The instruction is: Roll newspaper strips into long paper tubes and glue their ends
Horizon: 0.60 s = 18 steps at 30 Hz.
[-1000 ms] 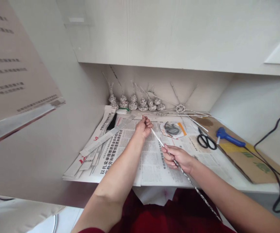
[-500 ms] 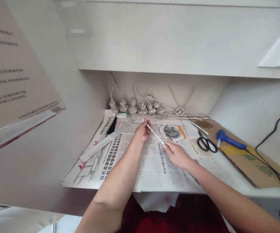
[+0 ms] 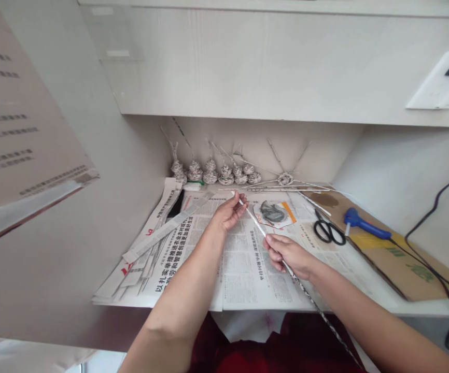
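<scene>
A long thin rolled newspaper stick (image 3: 309, 294) slants across the newspaper-covered desk between my hands and runs down past the desk's front edge. My left hand (image 3: 230, 211) pinches its white upper end between thumb and fingers. Lower down, my right hand (image 3: 289, 254) is closed around the stick. Just behind the stick lies a small card with a grey coil (image 3: 272, 213) on it. Black-handled scissors (image 3: 328, 230) rest to the right of my right hand.
Several woven paper gourds (image 3: 210, 172) line the back, beside a woven piece with spokes (image 3: 285, 179). Flat newspaper strips (image 3: 146, 259) are stacked at left. On the right, a blue glue gun (image 3: 366, 225) with a black cord (image 3: 438, 204) lies on cardboard (image 3: 399, 280).
The stick's patterned lower length now shows below my right hand, trailing toward my lap. My right hand has shifted slightly down and right. The view has shifted a little.
</scene>
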{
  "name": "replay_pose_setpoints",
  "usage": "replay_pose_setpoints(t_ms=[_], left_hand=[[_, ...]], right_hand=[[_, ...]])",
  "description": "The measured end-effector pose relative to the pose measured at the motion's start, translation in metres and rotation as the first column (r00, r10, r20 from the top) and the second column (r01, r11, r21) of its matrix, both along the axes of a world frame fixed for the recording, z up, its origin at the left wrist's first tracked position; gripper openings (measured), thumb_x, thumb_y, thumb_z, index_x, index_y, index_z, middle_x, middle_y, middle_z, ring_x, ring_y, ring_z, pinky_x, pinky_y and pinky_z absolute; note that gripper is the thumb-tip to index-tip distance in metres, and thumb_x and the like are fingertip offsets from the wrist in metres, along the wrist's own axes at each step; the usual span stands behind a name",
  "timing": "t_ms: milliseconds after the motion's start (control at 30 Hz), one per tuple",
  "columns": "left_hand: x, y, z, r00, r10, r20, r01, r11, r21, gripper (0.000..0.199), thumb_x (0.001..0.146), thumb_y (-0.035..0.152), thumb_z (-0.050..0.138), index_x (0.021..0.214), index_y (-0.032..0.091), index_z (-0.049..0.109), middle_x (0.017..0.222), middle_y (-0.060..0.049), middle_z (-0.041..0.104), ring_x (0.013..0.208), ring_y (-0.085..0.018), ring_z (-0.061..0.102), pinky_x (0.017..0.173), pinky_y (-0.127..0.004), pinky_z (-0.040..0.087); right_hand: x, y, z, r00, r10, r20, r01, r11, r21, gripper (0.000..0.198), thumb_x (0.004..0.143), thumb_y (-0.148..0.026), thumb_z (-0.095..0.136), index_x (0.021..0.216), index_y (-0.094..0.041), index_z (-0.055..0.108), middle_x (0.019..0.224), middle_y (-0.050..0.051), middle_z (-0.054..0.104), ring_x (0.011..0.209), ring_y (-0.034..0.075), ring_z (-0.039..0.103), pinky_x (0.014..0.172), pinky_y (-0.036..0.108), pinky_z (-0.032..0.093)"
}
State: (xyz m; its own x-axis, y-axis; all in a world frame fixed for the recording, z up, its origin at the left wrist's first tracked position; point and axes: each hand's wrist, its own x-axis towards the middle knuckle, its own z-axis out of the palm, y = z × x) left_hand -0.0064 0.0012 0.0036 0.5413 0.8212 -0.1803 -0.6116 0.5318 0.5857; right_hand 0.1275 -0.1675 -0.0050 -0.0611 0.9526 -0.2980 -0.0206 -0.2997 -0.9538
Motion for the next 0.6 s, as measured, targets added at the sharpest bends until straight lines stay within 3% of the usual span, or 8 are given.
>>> replay_pose_setpoints(t_ms=[100,167,433,600], left_hand=[[0.000,-0.001,0.000,1.000,-0.015,-0.008,0.015,1.000,-0.007,0.015,0.084,0.021,0.059,0.080,0.007,0.064,0.068,-0.006,0.063,0.058,-0.010,0.064,0.050,-0.014,0.053],[0.001,-0.001,0.000,1.000,-0.007,-0.026,0.007,1.000,-0.011,0.014,0.083,0.021,0.060,0.080,0.008,0.064,0.068,-0.006,0.064,0.057,-0.010,0.064,0.046,-0.013,0.051],[0.004,-0.005,-0.002,0.992,-0.036,-0.120,0.039,0.999,0.026,0.015,0.082,0.024,0.062,0.085,0.009,0.065,0.069,-0.005,0.065,0.055,-0.011,0.064,0.035,-0.012,0.039],[0.004,-0.006,0.000,0.993,-0.019,-0.120,0.023,0.999,0.028,0.014,0.085,0.020,0.058,0.082,0.007,0.064,0.067,-0.005,0.064,0.057,-0.009,0.063,0.042,-0.011,0.046]], right_hand=[[0.003,-0.003,0.001,0.984,0.089,-0.157,-0.098,0.994,-0.046,0.034,0.085,-0.052,0.049,0.075,-0.020,0.043,0.047,-0.009,0.032,0.035,0.007,0.037,0.034,0.018,0.025],[0.003,-0.001,0.003,0.981,0.101,-0.163,-0.113,0.992,-0.062,0.034,0.085,-0.053,0.049,0.077,-0.020,0.045,0.048,-0.008,0.037,0.037,0.008,0.041,0.035,0.018,0.027],[-0.017,0.049,0.018,0.995,-0.042,0.090,0.036,0.997,0.064,0.037,0.086,-0.054,0.047,0.081,-0.018,0.052,0.049,-0.006,0.046,0.038,0.007,0.046,0.034,0.017,0.032],[-0.020,0.067,0.013,0.979,-0.115,0.167,0.096,0.988,0.119,0.035,0.087,-0.049,0.047,0.073,-0.018,0.051,0.043,-0.006,0.044,0.033,0.007,0.043,0.031,0.017,0.029]])
